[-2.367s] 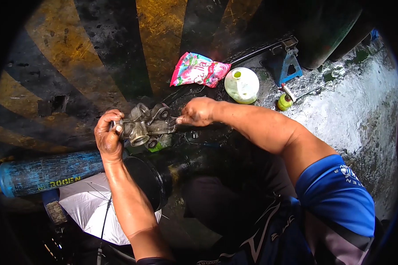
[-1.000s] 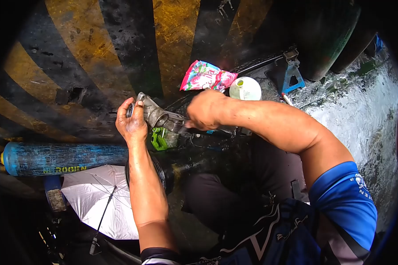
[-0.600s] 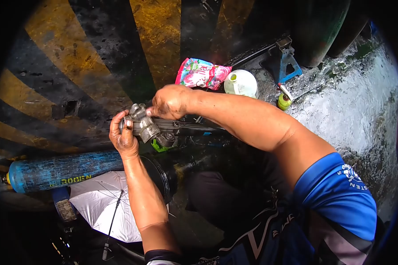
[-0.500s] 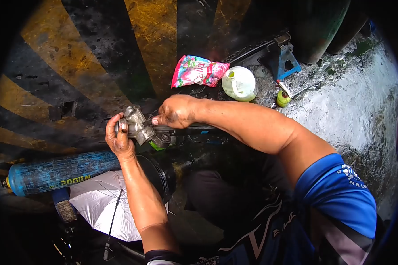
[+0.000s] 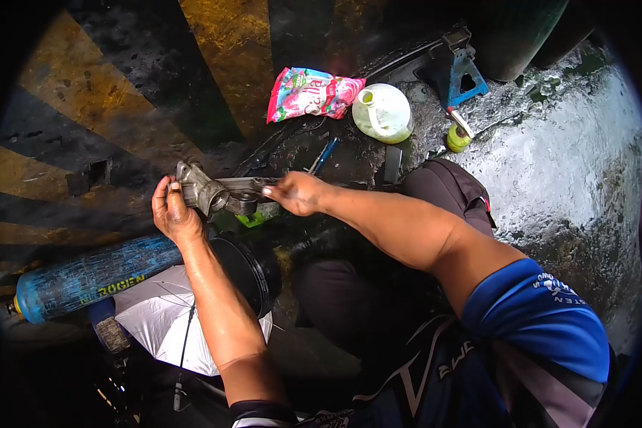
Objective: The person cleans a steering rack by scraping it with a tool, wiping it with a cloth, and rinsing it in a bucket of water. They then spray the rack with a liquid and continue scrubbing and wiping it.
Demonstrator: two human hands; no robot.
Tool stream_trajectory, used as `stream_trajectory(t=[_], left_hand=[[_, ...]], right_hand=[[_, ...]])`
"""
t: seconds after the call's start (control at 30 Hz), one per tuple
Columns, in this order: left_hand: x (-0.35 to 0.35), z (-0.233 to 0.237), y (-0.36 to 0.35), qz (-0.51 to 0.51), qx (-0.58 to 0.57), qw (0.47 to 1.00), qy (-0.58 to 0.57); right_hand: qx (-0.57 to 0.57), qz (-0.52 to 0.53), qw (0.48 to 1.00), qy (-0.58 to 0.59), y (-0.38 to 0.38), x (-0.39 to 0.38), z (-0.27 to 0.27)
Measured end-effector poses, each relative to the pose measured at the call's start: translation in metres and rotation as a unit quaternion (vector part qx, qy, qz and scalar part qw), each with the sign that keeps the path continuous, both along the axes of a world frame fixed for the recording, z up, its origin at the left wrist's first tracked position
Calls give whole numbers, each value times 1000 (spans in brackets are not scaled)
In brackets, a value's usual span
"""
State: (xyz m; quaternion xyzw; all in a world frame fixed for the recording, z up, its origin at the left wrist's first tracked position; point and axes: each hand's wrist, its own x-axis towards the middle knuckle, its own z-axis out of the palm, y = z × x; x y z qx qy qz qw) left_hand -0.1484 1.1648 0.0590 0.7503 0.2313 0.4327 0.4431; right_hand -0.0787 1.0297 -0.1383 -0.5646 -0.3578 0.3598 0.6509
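Observation:
A grey cast-metal housing (image 5: 208, 194) with a round open bore is held up between my two hands, its long arm pointing right. My left hand (image 5: 175, 214) is closed around the left end, thumb and fingers gripping the casting. On the right end, my right hand (image 5: 297, 194) is closed with its thumb against the arm; its other fingers are partly hidden. Below the housing shows a bright green object (image 5: 250, 219), mostly covered. A blue slim tool (image 5: 324, 155) lies on the floor just beyond my right hand.
A pink printed bag (image 5: 314, 95) and a whitish jug (image 5: 384, 114) stand ahead. Further right are a blue metal stand (image 5: 467, 84) and a small yellow-green container (image 5: 458, 139). At left lie a blue gas cylinder (image 5: 100, 277), a silver umbrella (image 5: 157, 321) and a black round container (image 5: 253, 274).
The housing has turned, so its bore and long arm now show. My left hand moved slightly left; my right hand moved right and lower. A knee has come into view at right.

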Motion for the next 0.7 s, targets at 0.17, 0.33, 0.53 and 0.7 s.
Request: stream_trajectory(t=[0.17, 0.33, 0.53, 0.7], left_hand=[[2, 1, -4, 150, -33, 988, 23], [-8, -4, 7, 183, -3, 982, 40], [-22, -9, 16, 57, -35, 998, -13], [-49, -18, 39, -10, -69, 997, -34]], right_hand=[[-76, -48, 995, 36, -9, -4, 27], [-140, 11, 989, 49, -5, -2, -3], [-233, 81, 969, -30, -31, 18, 24], [-377, 141, 899, -173, -78, 99, 16]])
